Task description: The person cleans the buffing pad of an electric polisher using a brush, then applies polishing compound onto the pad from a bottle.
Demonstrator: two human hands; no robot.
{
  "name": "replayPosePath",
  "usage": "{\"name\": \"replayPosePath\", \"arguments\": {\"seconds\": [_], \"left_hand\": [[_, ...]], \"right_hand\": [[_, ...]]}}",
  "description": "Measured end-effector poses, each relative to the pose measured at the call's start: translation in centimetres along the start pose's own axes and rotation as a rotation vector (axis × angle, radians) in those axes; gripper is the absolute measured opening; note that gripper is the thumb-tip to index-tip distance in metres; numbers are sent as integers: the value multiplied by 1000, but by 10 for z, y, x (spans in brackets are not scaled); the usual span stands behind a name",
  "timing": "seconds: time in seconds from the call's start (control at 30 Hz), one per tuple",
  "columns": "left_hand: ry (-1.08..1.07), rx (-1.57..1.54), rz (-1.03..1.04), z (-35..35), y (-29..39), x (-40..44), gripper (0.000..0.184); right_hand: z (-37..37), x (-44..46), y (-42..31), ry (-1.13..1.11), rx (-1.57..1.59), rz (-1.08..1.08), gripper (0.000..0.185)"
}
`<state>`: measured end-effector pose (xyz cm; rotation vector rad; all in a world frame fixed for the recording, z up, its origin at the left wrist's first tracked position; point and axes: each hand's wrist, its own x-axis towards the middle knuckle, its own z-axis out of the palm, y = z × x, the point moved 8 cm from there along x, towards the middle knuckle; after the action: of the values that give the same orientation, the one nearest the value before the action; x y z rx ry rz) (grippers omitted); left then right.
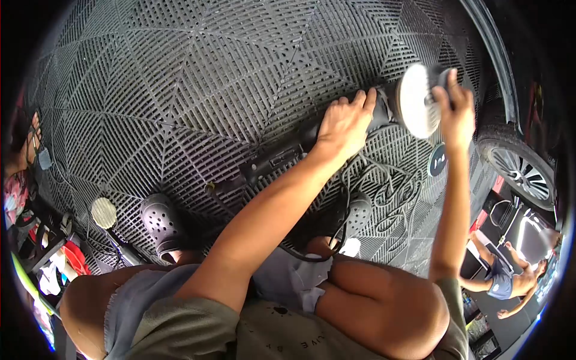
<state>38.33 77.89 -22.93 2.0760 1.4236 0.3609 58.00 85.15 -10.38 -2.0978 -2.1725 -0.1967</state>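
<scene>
My left hand (347, 123) is wrapped around the body of a black polisher (276, 161), which lies slanting across the grid floor. At its far end a round white polishing pad (415, 105) stands on edge, facing right. My right hand (457, 111) grips a dark brush-like tool (441, 77) against the pad's face. Motion blurs this tool, so its exact kind is unclear. A dark power cord (345, 204) hangs near the polisher's rear half.
Looped cord (393, 195) lies on the black grid floor (198, 78) beside a round black disc (437, 159). Another tool with a round pale pad (104, 213) sits left of my shoe (161, 223). A car wheel (519, 168) and another person (507, 285) are at right.
</scene>
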Motion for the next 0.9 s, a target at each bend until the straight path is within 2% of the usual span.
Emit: {"name": "replayPosePath", "arguments": {"seconds": [0.07,0.13,0.2,0.23,0.27,0.33,0.4,0.47,0.5,0.53,0.6,0.67,0.7,0.73,0.8,0.87,0.9], "left_hand": [[-157,-91,-39,2,-5,4,92],[-91,-23,-27,4,-3,4,92],[-74,-20,-31,5,0,1,92],[-54,2,-15,4,1,1,93],[-51,3,-9,4,0,2,93],[-32,56,-15,4,2,1,92],[-52,-37,-14,-1,1,1,93],[25,17,-3,8,4,0,93],[16,24,7,5,4,3,93],[-8,29,1,5,4,0,92],[-73,-24,-15,0,2,0,93],[13,22,-2,5,1,-1,94],[-75,-7,-9,0,3,-1,95],[-64,-5,4,-3,3,1,95],[-80,-60,12,3,1,4,97],[-49,27,14,8,4,2,94],[-53,21,17,3,6,1,90]], "right_hand": [[-6,12,34,-28,-196,72,57],[-20,6,20,-35,82,-7,54],[-29,-24,-48,-124,282,-189,55],[-23,-38,-71,-186,212,-200,58],[-15,-32,-59,-121,249,-199,56],[0,0,-11,-47,123,-44,53],[3,18,25,-126,-131,117,56],[-1,11,23,-74,-76,29,56],[-19,1,-6,-6,-147,46,54],[-21,-6,-2,25,169,25,54],[-40,-31,-41,94,312,-42,54],[-18,-52,-65,-68,210,-33,55],[-2,-45,-34,-56,332,-50,56],[3,-32,-12,-60,295,12,56],[4,-12,26,-135,89,248,60],[12,-3,87,-173,-254,286,64],[18,-9,127,-213,-275,284,66]]}}
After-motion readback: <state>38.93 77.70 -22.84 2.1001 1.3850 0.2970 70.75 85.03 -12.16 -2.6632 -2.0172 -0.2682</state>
